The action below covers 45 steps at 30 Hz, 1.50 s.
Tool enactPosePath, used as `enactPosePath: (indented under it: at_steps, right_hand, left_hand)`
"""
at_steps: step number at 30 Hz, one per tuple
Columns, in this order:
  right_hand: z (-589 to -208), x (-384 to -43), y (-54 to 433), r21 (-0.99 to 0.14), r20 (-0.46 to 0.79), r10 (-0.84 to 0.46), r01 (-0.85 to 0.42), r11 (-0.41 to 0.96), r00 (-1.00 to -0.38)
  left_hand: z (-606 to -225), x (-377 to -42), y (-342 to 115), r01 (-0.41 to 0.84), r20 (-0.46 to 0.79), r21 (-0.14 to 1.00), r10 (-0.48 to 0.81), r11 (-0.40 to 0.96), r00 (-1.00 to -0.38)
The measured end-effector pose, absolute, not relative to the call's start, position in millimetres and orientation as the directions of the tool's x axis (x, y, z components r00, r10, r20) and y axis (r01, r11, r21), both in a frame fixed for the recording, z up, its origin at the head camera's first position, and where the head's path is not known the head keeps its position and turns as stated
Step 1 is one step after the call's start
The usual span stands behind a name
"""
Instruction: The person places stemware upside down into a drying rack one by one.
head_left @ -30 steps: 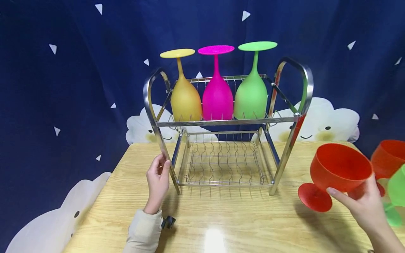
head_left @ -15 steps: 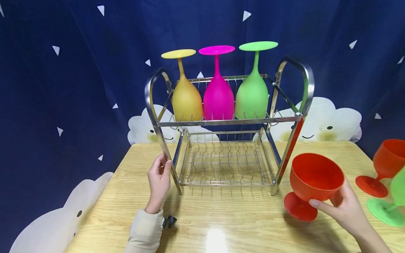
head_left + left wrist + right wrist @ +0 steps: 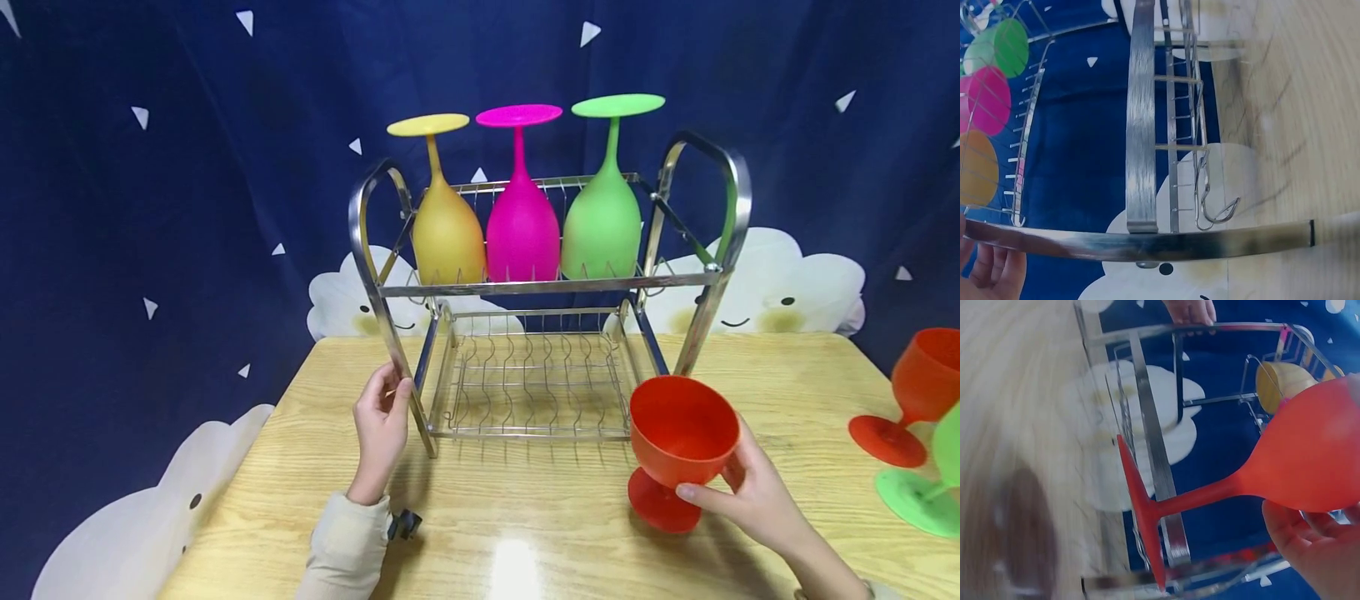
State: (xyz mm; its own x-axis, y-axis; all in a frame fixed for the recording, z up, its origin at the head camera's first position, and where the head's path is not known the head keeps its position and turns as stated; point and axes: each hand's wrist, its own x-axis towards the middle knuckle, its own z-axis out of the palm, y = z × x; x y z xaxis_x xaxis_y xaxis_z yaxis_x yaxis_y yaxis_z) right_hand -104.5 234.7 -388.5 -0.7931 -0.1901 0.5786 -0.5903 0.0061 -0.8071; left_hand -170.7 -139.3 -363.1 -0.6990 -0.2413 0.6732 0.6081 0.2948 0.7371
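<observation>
My right hand [image 3: 757, 500] holds a red goblet [image 3: 678, 433] by its bowl, thumb on the near side. The goblet is upright with its mouth tilted towards me, in front of the rack's right front leg. In the right wrist view its stem and round foot show below the bowl. With curled fingers my left hand [image 3: 381, 421] grips the left front leg of a two-tier metal dish rack [image 3: 547, 288]. On the top tier stand a yellow goblet [image 3: 448, 233], a magenta goblet [image 3: 522, 225] and a green goblet [image 3: 602, 225], all upside down.
Another red goblet [image 3: 926, 379] and a light green goblet [image 3: 918, 500] stand on the wooden table [image 3: 570, 533] at the far right. A wire tray [image 3: 540, 383] forms the rack's lower tier. Behind the table hangs a dark blue curtain [image 3: 187, 250] with cloud shapes.
My right hand has carried the red goblet leftwards from the right side of the table to the rack's right front leg. My left hand has stayed on the rack's left leg.
</observation>
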Motion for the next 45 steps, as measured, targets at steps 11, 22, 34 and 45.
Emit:
enactPosePath:
  at_steps: [11, 22, 34, 45]
  right_hand:
    - [-389, -110, 205, -0.821, 0.539, -0.269, -0.569, 0.044, -0.798]
    - [-389, -114, 176, -0.785, 0.536, -0.346, -0.605, 0.13, -0.77]
    - [-381, -120, 157, -0.724, 0.488, -0.413, -0.621, 0.3, -0.769]
    - [-375, -121, 148, -0.569, 0.436, -0.49, -0.653, 0.5, -0.755]
  left_hand:
    - [-371, -155, -144, 0.666, 0.73, 0.681, -0.212, 0.303, -0.65]
    - [-351, -138, -121, 0.792, 0.77, 0.578, 0.188, 0.197, -0.609]
    - [-352, -143, -105, 0.771, 0.624, 0.604, 0.483, 0.202, -0.615]
    - [-354, -145, -94, 0.726, 0.451, 0.603, 0.61, 0.33, -0.651]
